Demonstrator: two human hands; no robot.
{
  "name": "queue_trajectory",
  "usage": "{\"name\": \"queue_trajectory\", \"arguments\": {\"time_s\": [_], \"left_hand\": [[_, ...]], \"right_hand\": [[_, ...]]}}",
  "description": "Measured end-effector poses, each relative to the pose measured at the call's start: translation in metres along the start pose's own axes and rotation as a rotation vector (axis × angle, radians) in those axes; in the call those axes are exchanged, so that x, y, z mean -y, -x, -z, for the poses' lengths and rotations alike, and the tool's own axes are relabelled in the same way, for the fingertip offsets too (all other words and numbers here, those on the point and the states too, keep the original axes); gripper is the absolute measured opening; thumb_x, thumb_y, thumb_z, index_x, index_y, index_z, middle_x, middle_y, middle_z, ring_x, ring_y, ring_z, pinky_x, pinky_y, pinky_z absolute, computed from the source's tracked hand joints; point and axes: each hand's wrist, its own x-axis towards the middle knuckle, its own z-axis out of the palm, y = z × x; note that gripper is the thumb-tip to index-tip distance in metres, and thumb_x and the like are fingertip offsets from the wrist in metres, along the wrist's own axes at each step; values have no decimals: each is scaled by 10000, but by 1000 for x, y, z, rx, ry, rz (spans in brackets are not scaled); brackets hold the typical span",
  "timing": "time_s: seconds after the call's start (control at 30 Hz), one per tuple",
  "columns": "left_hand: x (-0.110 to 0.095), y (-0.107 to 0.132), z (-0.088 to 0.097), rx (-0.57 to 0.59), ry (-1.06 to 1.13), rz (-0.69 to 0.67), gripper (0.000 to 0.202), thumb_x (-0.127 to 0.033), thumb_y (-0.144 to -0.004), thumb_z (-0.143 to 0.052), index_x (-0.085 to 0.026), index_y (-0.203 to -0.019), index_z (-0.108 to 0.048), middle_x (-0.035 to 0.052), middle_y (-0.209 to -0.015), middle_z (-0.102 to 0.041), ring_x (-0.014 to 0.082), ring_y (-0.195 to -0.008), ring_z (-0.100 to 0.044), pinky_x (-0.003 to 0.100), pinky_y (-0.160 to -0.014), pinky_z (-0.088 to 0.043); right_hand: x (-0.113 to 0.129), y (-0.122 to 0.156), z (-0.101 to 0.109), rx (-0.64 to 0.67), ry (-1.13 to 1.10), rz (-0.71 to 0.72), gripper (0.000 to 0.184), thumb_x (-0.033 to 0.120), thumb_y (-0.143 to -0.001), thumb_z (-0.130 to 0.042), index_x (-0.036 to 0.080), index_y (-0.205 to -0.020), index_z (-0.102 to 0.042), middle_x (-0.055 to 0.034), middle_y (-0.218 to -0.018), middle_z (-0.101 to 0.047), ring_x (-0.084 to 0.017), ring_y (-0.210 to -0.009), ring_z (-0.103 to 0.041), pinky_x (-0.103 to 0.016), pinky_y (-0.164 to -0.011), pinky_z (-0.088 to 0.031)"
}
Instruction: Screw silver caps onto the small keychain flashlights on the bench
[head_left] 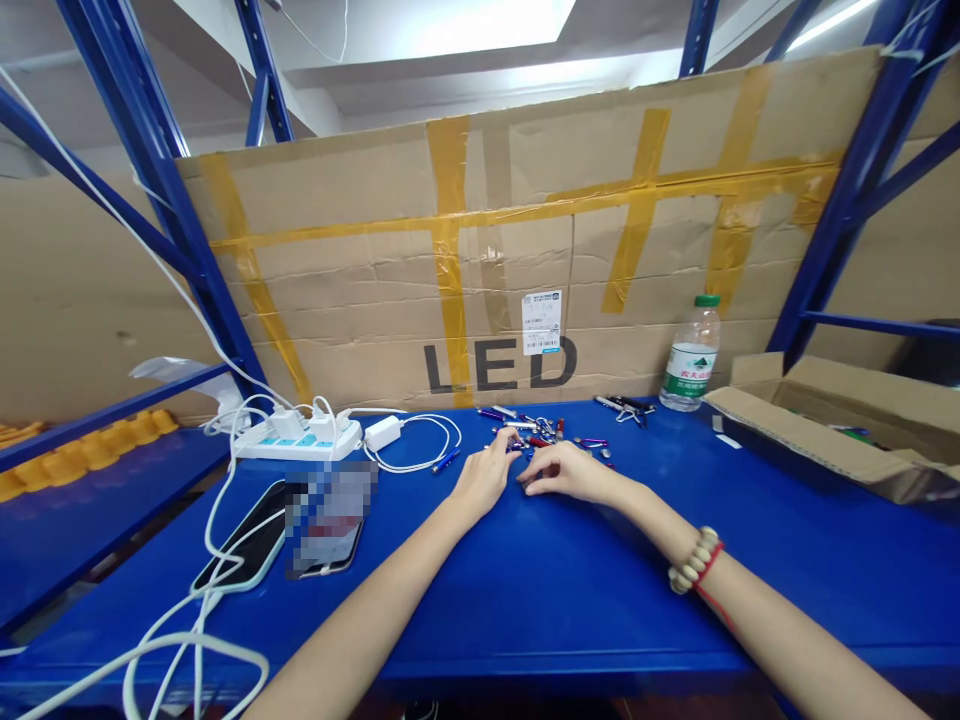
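A loose pile of small pen parts (pixel 541 426), blue, red, purple and silver, lies at the middle of the blue table. My left hand (pixel 484 476) reaches the near left side of the pile, its fingers bent and closed near a small purple-blue piece. What they hold, if anything, is too small to name. Just to its right, my right hand (pixel 566 472) is curled with thumb and forefinger pinched close to the tabletop. Something small and dark shows at those fingertips, but I cannot make it out. A blue pen piece (pixel 446 461) lies apart, left of my left hand.
Several assembled pens (pixel 628 408) lie at the back right, near a water bottle (pixel 691 355) and an open cardboard box (pixel 825 430). On the left are a white power strip (pixel 255 442), trailing cables, a phone (pixel 244 540) and a partly blurred device (pixel 330 520). Cardboard (pixel 360 300) walls the back.
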Motion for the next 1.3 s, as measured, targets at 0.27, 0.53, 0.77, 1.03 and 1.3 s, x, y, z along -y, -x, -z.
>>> {"name": "queue_trajectory", "arguments": {"time_s": [0.27, 0.53, 0.77, 1.03, 1.3], "left_hand": [[5, 0, -4, -51, 85, -39, 258, -186, -890, -335, -218, -1132, -250, 82, -1063, -585, 215, -947, -605, 320, -736, -479], [5, -2, -4, -106, 109, -72, 127, -168, -888, -339, -201, -1004, -377, 57, -975, -571, 183, -914, -582, 305, -778, -462], [1, -1, -1, -117, 58, -244, 149, -186, -895, -329, -182, -968, -459, 64, -964, -555, 186, -920, -549, 314, -809, -454], [5, 1, -7, -127, -68, -269, 290, -221, -908, -293, -154, -1152, -433, 108, -1092, -558, 221, -1017, -524, 368, -859, -446], [0, 1, -6, -126, -46, -242, 361, -226, -913, -281, -180, -1263, -355, 96, -1153, -544, 211, -1058, -516, 367, -882, -437]], "right_hand": [[-1, -1, -1, -49, 93, -13, 193, 336, -676, -678, 181, -788, -705, -40, -779, -679, -135, -620, -605, -214, -572, -452], [4, 0, 5, -148, -2, -32, 199, 303, -676, -664, 144, -792, -693, -52, -722, -689, -154, -623, -618, -242, -591, -476], [13, 0, 18, -440, -252, -114, 323, 353, -646, -665, 107, -854, -689, -82, -776, -700, -192, -702, -646, -291, -657, -516], [18, 1, 18, -377, -367, -150, 335, 335, -606, -694, 106, -851, -698, -84, -812, -703, -220, -732, -656, -331, -695, -533], [9, 2, 20, -363, -354, -128, 289, 340, -592, -714, 129, -790, -706, -79, -795, -703, -222, -723, -651, -353, -697, -523]]}}
